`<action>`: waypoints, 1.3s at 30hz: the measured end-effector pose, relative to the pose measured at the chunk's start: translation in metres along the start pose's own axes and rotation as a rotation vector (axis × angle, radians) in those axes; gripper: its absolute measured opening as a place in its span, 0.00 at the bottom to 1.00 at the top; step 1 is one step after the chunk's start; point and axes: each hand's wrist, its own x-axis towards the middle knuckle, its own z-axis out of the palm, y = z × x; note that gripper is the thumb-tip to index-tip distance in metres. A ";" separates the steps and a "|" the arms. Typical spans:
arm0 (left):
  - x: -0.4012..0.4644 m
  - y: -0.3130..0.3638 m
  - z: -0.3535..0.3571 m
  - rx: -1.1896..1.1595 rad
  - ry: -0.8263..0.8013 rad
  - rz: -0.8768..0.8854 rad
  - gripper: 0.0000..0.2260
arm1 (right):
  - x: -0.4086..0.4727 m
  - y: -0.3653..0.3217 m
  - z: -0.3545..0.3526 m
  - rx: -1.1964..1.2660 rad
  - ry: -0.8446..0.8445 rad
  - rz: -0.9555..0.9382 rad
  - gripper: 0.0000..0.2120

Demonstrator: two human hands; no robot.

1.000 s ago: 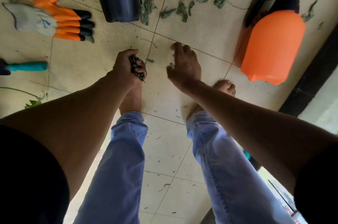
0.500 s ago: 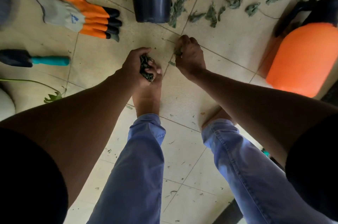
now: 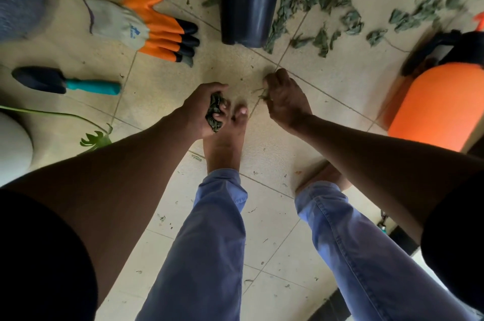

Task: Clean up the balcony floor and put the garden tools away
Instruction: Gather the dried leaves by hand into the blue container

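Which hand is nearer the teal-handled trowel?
Left. The left hand, gripping a wad of leaves, is just right of the trowel handle's end. The right hand is farther right, beyond the left hand.

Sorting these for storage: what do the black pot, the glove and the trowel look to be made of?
Black pot: probably thin plastic, smooth with a dull sheen and a moulded rim. Glove: grey knit fabric, with an orange coating that looks like rubber and black fingertips. Trowel: dark matte blade, metal or plastic, unclear; teal handle looks like plastic or rubber.
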 end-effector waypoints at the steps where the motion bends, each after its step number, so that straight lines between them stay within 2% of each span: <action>1: -0.001 0.000 0.000 0.006 -0.002 0.002 0.13 | 0.000 -0.002 0.001 0.014 0.029 0.017 0.15; 4: -0.001 0.000 -0.002 0.019 -0.001 0.001 0.13 | 0.003 -0.007 -0.002 0.012 0.046 0.067 0.09; 8: 0.001 0.000 -0.004 0.024 0.004 -0.002 0.12 | 0.011 -0.013 -0.009 -0.024 -0.001 0.123 0.08; 13: 0.001 -0.001 -0.005 0.042 0.011 -0.007 0.11 | 0.016 -0.016 -0.009 -0.065 -0.037 0.096 0.07; 21: -0.001 -0.001 0.002 0.046 0.027 -0.006 0.12 | 0.016 -0.014 -0.009 -0.111 -0.061 0.045 0.12; 24: -0.001 -0.004 0.007 0.036 0.030 -0.003 0.13 | 0.012 -0.012 -0.016 0.037 -0.055 0.117 0.02; 26: -0.002 -0.006 0.010 0.014 0.038 0.006 0.13 | 0.007 -0.015 -0.024 0.251 0.003 0.243 0.03; 29: -0.008 -0.011 0.018 -0.014 0.045 0.020 0.14 | -0.005 -0.026 -0.044 0.506 0.076 0.336 0.04; 34: -0.024 -0.020 0.047 -0.116 0.023 0.066 0.15 | -0.038 -0.064 -0.084 0.874 0.080 0.302 0.06; 36: -0.034 -0.023 0.064 -0.141 -0.004 0.106 0.16 | -0.050 -0.079 -0.093 0.851 0.115 0.270 0.06; 39: -0.052 -0.027 0.090 -0.198 -0.069 0.140 0.21 | -0.060 -0.091 -0.099 0.683 0.211 0.292 0.05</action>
